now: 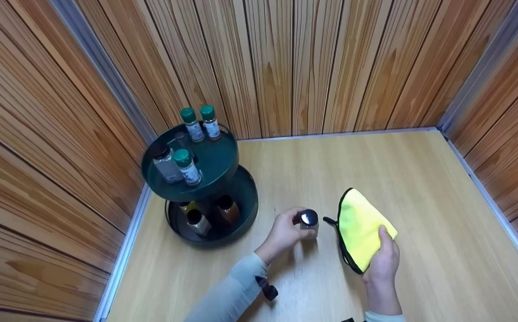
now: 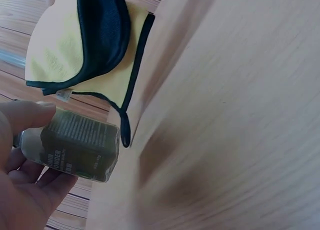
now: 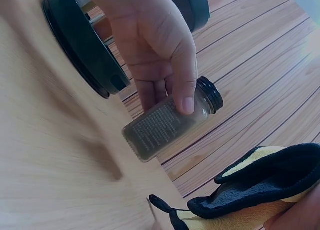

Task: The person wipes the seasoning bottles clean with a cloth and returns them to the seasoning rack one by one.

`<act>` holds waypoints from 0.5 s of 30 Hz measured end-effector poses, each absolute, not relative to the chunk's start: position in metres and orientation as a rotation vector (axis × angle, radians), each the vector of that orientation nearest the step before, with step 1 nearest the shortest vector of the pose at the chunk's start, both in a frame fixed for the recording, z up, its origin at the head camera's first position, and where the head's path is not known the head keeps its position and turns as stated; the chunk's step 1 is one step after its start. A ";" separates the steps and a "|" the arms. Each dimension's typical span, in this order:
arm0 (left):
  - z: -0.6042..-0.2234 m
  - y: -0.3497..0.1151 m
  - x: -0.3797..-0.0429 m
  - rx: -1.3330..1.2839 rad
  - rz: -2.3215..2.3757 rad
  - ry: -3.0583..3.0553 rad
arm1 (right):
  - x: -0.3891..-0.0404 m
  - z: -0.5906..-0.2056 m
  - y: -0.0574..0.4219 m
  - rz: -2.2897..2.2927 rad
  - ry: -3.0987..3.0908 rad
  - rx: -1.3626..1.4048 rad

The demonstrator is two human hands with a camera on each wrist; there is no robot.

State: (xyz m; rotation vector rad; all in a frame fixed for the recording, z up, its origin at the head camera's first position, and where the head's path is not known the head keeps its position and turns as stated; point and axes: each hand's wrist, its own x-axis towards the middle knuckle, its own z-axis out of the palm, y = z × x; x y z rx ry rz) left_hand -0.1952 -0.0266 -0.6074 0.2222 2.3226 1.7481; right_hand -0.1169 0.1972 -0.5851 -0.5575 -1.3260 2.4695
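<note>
My left hand [image 1: 285, 230] grips a small square glass spice jar [image 3: 165, 127] by its sides, thumb on one face and fingers on the other. It has a black lid, printed text and greyish-brown powder inside. In the right wrist view the jar tilts, its base over the tabletop and its shadow apart from it. To its right, my right hand [image 1: 383, 261] holds a folded yellow cloth [image 1: 361, 223] with black edging, thumb on top. A black loop hangs from the cloth's corner on the jar side. The left wrist view shows the cloth [image 2: 55, 50] just beyond the jar.
On the left stands a two-tier dark green round rack [image 1: 196, 195]. Its upper tier bears several jars, among them a green-capped jar [image 1: 188, 167] and a dark-lidded jar [image 1: 167, 166]. More jars, one a reddish-brown jar [image 1: 228, 210], stand below. Wood-panelled walls [image 1: 267, 67] enclose the table.
</note>
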 end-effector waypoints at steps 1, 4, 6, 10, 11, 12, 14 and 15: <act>-0.609 -0.027 -0.195 0.230 1.747 2.316 | -0.117 -0.585 0.197 2.467 -1.329 -0.555; -0.614 -0.027 -0.193 0.260 1.742 2.314 | -0.119 -0.585 0.195 2.463 -1.333 -0.554; -0.617 -0.027 -0.193 0.285 1.738 2.324 | -0.119 -0.585 0.194 2.467 -1.334 -0.551; -0.622 -0.027 -0.192 0.315 1.730 2.342 | -0.121 -0.584 0.192 2.473 -1.318 -0.559; -0.623 -0.027 -0.192 0.317 1.727 2.342 | -0.121 -0.583 0.192 2.473 -1.319 -0.560; -0.623 -0.027 -0.192 0.319 1.729 2.339 | -0.121 -0.583 0.192 2.475 -1.318 -0.561; -0.624 -0.027 -0.191 0.314 1.736 2.332 | -0.122 -0.582 0.191 2.476 -1.324 -0.564; -0.625 -0.027 -0.190 0.322 1.745 2.327 | -0.122 -0.582 0.191 2.474 -1.336 -0.552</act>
